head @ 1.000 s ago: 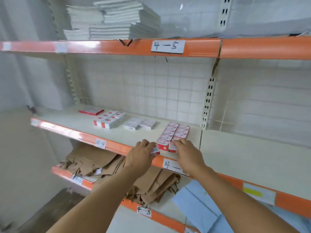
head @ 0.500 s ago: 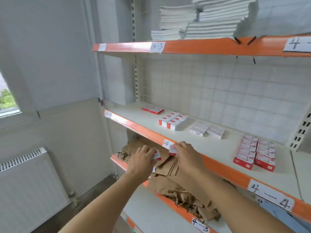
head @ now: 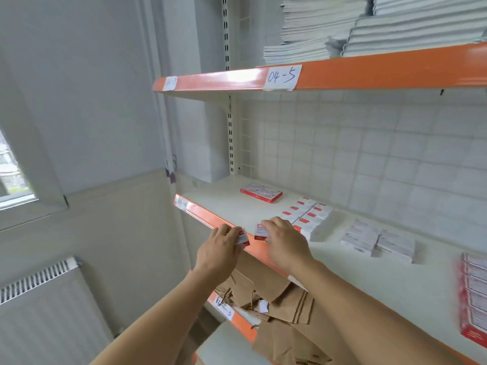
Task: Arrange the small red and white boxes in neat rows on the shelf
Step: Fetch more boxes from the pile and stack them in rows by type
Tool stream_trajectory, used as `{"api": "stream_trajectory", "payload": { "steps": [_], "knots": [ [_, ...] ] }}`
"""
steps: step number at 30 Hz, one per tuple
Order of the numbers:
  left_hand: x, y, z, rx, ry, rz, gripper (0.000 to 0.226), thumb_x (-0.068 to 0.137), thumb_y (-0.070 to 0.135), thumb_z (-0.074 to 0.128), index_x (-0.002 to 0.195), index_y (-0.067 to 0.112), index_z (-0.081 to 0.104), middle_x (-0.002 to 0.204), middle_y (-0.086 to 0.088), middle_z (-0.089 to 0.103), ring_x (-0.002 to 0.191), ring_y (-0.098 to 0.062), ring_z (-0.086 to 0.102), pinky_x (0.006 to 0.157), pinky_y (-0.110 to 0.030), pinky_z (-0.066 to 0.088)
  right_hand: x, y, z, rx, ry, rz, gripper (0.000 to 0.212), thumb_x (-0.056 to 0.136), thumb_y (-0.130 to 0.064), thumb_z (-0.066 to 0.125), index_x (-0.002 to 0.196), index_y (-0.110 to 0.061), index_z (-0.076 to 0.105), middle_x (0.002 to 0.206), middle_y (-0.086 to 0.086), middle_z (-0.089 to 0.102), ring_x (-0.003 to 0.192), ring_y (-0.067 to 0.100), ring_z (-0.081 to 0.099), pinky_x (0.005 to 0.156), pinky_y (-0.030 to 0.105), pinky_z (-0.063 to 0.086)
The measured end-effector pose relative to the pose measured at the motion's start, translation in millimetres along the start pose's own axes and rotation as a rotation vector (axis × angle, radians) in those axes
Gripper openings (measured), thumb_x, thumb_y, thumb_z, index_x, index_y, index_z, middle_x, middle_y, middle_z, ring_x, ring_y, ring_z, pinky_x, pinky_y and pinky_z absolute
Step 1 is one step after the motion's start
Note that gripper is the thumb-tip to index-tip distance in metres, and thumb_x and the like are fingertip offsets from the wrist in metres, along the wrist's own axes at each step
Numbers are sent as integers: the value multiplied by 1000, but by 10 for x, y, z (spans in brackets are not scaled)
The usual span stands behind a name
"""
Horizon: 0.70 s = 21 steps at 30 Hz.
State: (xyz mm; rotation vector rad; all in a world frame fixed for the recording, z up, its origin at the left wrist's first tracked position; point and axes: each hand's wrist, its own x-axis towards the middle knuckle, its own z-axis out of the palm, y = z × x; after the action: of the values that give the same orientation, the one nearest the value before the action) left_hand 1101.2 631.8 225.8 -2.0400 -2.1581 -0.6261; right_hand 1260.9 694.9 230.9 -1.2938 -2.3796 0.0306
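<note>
My left hand [head: 220,250] grips a small red and white box [head: 243,237] just in front of the shelf's orange front edge [head: 200,219]. My right hand [head: 286,242] holds a second small box [head: 261,231] over that edge. Behind them on the cream shelf [head: 226,204] lies a flat red-edged pack [head: 261,193] and a two-column block of red and white boxes [head: 307,217]. Two white box stacks [head: 378,241] sit further right. Another row of red and white boxes [head: 474,299] runs along the right border.
The upper orange shelf [head: 342,75] carries stacks of white booklets [head: 329,27]. Brown paper bags [head: 279,306] are heaped on the shelf below. A wall with a window [head: 10,175] and a radiator [head: 42,306] stands to the left.
Both hands, each with a small box, have moved left along the shelf, away from the right-hand block and toward the two-column block. The view has swung left with them.
</note>
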Motion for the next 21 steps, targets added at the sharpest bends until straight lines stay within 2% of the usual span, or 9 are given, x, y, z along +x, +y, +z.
{"api": "stream_trajectory", "payload": {
  "steps": [5, 10, 14, 21],
  "knots": [
    [399, -175, 149, -39, -7, 4, 38, 97, 40, 42, 134, 30, 42, 127, 7, 45, 117, -14, 42, 78, -30, 48, 363, 13, 167, 9, -19, 11, 44, 95, -17, 50, 138, -19, 40, 134, -1, 46, 120, 20, 43, 88, 31, 43],
    [866, -489, 288, -100, -23, 26, 39, 96, 38, 45, 134, 29, 45, 125, 3, 45, 116, -18, 41, 78, -34, 48, 764, 45, 386, -15, -34, 56, 49, 92, -6, 47, 139, -17, 39, 136, 0, 44, 123, 21, 42, 89, 35, 43],
    [1315, -749, 402, -127, -71, 108, 40, 95, 39, 46, 134, 29, 46, 124, 2, 45, 117, -19, 41, 87, -33, 45, 1081, 40, 576, -30, -17, 153, 50, 91, -3, 45, 139, -17, 39, 137, 0, 43, 125, 22, 40, 88, 36, 43],
    [1994, -1081, 587, -156, -200, 287, 40, 96, 37, 48, 134, 29, 45, 127, 3, 44, 120, -19, 38, 86, -35, 47, 1461, -38, 827, -44, 18, 363, 47, 91, -6, 45, 136, -18, 42, 135, -1, 44, 124, 20, 40, 91, 35, 43]
  ]
}}
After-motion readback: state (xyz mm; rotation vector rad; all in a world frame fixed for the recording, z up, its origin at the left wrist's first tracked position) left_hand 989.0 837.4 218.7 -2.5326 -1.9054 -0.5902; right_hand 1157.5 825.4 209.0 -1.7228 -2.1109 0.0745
